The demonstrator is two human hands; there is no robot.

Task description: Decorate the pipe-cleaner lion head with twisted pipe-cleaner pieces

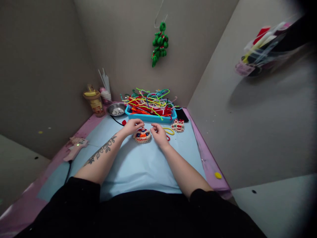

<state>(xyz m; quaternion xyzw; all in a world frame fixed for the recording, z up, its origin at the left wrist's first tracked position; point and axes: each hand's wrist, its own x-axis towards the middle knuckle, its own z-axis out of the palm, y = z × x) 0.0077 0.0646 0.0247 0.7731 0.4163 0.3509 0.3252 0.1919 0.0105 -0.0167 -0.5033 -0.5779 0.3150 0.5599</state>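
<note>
A small cream, orange, red and blue craft piece (142, 136), which looks made of bent pipe cleaners, stands between my hands on the light blue cloth (148, 165). My left hand (133, 127) is at its upper left, thumb and fingers pinched together by the pointed top; what they hold, if anything, is too small to make out. To the right of the piece, my right hand (159, 135) has bent fingers with a small gap between thumb and forefinger, and nothing shows in it. Yellow and red pipe cleaner loops (169, 131) lie just beyond that hand.
Behind is a blue tray (151, 117) heaped with coloured pipe cleaners (148, 102). A similar finished-looking piece (178, 125), metal bowl (116, 109), cup (95, 102), phone-like black slab (182, 115), glue gun (76, 148) and yellow cap (218, 175) surround the workspace. Grey walls enclose it.
</note>
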